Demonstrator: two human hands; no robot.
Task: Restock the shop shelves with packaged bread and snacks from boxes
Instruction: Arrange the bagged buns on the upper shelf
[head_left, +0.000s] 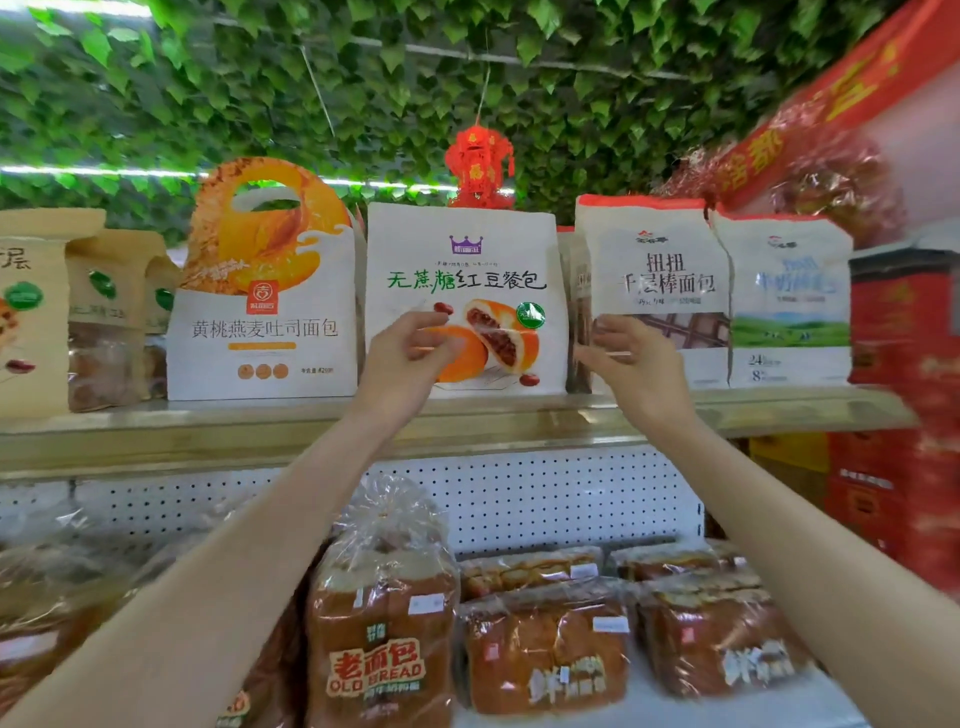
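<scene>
Right hand, fingers straight, touches the left edge of the upright red-topped white bread bag.
Your left hand hangs loosely curled, empty.

Hovering left hand, fingers loosely curled, in front of upright red-bean bun bag on top shelf. Hovering right hand, fingers relaxed, at that bag's right edge, just beside twisted bread-stick bag.
</scene>
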